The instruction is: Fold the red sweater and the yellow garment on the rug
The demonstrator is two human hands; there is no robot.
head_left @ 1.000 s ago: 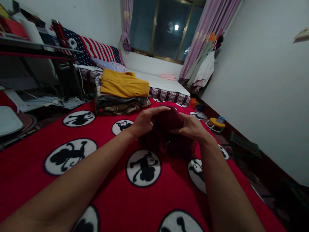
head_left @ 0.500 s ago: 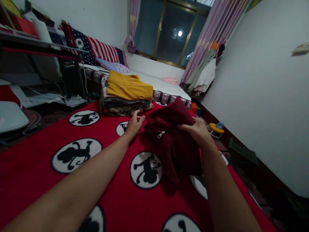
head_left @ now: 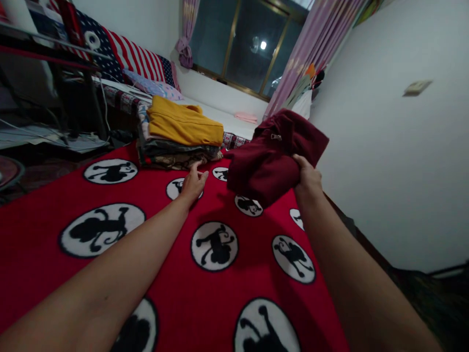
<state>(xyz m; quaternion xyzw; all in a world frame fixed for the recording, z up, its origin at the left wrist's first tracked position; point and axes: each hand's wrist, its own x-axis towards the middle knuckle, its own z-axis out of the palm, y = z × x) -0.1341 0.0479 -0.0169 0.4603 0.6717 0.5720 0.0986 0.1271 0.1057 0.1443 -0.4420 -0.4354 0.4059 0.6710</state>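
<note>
A folded maroon garment (head_left: pixel 264 166) with a metal zipper pull is held up above the bed by my right hand (head_left: pixel 308 177), whose fingers are closed on its right edge. My left hand (head_left: pixel 194 183) rests low over the red blanket (head_left: pixel 164 274), fingers apart and holding nothing. Just beyond it stands a stack of folded clothes (head_left: pixel 179 157), topped by a mustard-yellow garment (head_left: pixel 185 122). The garment's underside and my right fingertips are partly hidden.
Behind the stack lies a second bed (head_left: pixel 216 116) with a pink folded cloth (head_left: pixel 246 117) and a patterned pillow (head_left: pixel 156 88). A desk (head_left: pixel 47 56) stands at the left. On the right is a white wall (head_left: pixel 384 156), with purple curtains (head_left: pixel 311 49) by the window.
My right hand has lifted the maroon garment off the blanket and swung it up, turning it over. My left hand stays open near the stack. The view has shifted slightly right.
</note>
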